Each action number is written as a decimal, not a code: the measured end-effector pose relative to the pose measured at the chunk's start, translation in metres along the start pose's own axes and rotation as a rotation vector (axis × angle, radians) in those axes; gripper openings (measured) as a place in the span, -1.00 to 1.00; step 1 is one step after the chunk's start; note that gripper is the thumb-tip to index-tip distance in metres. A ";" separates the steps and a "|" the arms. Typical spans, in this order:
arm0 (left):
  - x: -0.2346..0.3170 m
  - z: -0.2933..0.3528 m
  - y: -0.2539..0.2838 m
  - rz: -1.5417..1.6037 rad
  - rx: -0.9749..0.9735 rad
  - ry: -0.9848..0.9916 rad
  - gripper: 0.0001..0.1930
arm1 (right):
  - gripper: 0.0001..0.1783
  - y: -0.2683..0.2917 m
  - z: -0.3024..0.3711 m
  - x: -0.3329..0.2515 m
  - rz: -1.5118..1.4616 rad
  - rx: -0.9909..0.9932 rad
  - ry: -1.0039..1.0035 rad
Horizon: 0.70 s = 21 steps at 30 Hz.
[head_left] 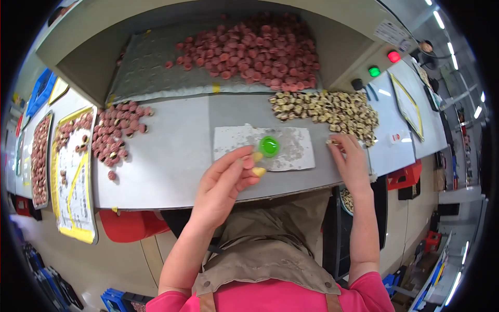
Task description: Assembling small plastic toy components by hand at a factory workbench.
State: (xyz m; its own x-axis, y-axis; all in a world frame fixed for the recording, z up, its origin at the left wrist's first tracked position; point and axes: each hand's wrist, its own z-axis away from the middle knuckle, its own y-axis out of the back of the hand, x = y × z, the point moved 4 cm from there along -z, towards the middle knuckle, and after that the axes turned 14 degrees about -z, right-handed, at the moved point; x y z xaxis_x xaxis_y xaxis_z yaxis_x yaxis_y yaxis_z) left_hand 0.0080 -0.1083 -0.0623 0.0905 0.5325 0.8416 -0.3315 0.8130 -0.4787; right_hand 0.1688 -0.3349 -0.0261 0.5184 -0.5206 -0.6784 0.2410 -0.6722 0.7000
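My left hand (221, 182) is closed in a pinch on a small pink cup-shaped piece (249, 163), near the middle of the table's front edge. Yellow covers show on two of its fingertips. Just beyond those fingers a small round green dish (269, 146) sits on a stained white sheet (228, 138). To the right, my right hand (352, 158) pinches a small cream-and-dark piece (331, 142) between thumb and fingers. It is beside a spread pile of similar cream-and-dark pieces (327, 110).
A large heap of pink cups (254, 49) lies on a grey mat under a hooded box. Joined pink pieces (115, 130) lie at the left, by a yellow-edged tray (75, 182) and another filled tray (40, 161). Red and green buttons (374, 70) are on the box's right wall.
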 end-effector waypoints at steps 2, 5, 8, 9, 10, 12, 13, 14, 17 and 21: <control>-0.002 0.000 0.002 -0.003 -0.001 -0.014 -0.65 | -0.76 -0.004 -0.002 0.000 0.041 -0.015 0.038; -0.005 0.001 0.007 -0.001 -0.037 -0.034 -0.64 | -0.77 -0.004 -0.005 -0.008 0.108 -0.051 -0.023; -0.007 0.001 0.009 0.032 -0.046 -0.049 -0.64 | -0.78 -0.007 -0.007 -0.019 -0.103 -0.034 -0.112; -0.007 0.001 0.008 0.033 -0.046 -0.047 -0.64 | -0.79 -0.009 -0.007 -0.023 -0.207 -0.021 -0.158; -0.005 0.002 0.007 0.008 -0.030 -0.047 -0.64 | -0.79 -0.011 -0.007 -0.033 -0.206 -0.020 -0.164; -0.003 0.002 0.006 -0.043 0.001 -0.050 -0.64 | -0.79 -0.027 -0.010 -0.065 -0.291 -0.156 0.035; -0.005 0.001 0.005 -0.045 -0.004 -0.046 -0.64 | -0.79 -0.036 -0.013 -0.069 -0.291 -0.151 0.031; -0.007 0.000 0.007 -0.042 -0.008 -0.072 -0.64 | -0.79 -0.047 -0.015 -0.078 -0.268 -0.196 0.140; -0.008 -0.001 0.005 -0.034 -0.025 -0.123 -0.64 | -0.78 -0.067 -0.024 -0.085 -0.148 -0.232 0.318; -0.007 0.000 0.003 -0.077 -0.023 -0.142 -0.66 | -0.77 -0.077 -0.025 -0.088 0.033 -0.230 0.476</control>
State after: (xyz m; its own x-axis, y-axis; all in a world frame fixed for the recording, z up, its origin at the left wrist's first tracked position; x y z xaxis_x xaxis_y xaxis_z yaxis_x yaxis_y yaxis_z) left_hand 0.0065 -0.1095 -0.0697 -0.0195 0.4310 0.9021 -0.3067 0.8562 -0.4157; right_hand 0.1251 -0.2245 -0.0148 0.8310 -0.2068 -0.5164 0.3644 -0.4991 0.7862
